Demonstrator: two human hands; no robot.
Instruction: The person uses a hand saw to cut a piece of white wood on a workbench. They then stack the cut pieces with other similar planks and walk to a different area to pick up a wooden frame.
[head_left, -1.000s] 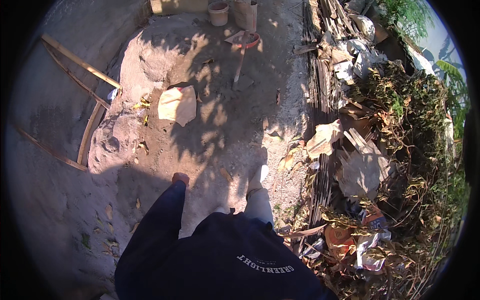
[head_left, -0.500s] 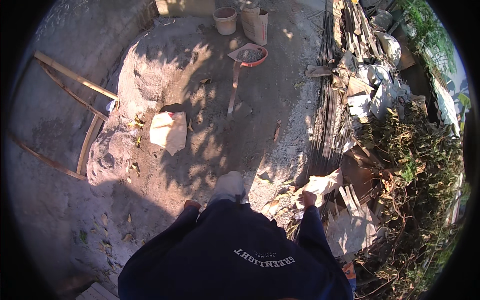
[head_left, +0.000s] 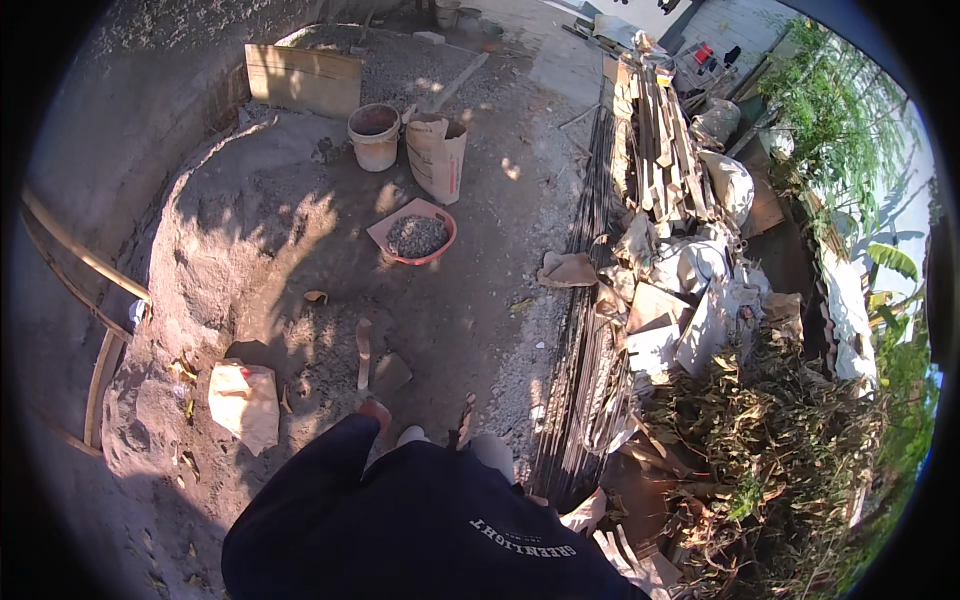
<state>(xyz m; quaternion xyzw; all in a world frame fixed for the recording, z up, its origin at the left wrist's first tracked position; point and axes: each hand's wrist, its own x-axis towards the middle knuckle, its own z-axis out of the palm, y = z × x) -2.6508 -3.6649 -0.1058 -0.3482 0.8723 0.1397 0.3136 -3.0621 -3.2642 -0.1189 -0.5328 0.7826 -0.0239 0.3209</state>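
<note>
My left hand [head_left: 377, 413] hangs at the end of its dark sleeve, just below a hoe-like tool. The tool has a wooden handle [head_left: 364, 345] and a flat grey blade [head_left: 392, 374] on the dirt. My fingers are too small and foreshortened to read. Only a sliver of my right hand [head_left: 538, 500] shows past my body, near a crumpled cream paper sack [head_left: 585, 512]; its fingers are hidden. Ahead lies a shallow reddish pan [head_left: 448, 246] heaped with grey gravel. To the left, a cream paper sack [head_left: 245, 403] lies flat.
A bucket [head_left: 374, 138] and an upright paper sack [head_left: 437, 158] stand beyond the pan. A dirt mound [head_left: 215, 220] rises along the left wall. Stacked wooden strips [head_left: 570, 370], scrap sheets [head_left: 690, 270] and dry branches [head_left: 770, 450] line the right. A board [head_left: 303, 82] leans farther back.
The view has swung up and to the right, and I have come nearer to the pan and tool. My right hand, earlier plainly visible beside the cream sack on the right, is now mostly hidden.
</note>
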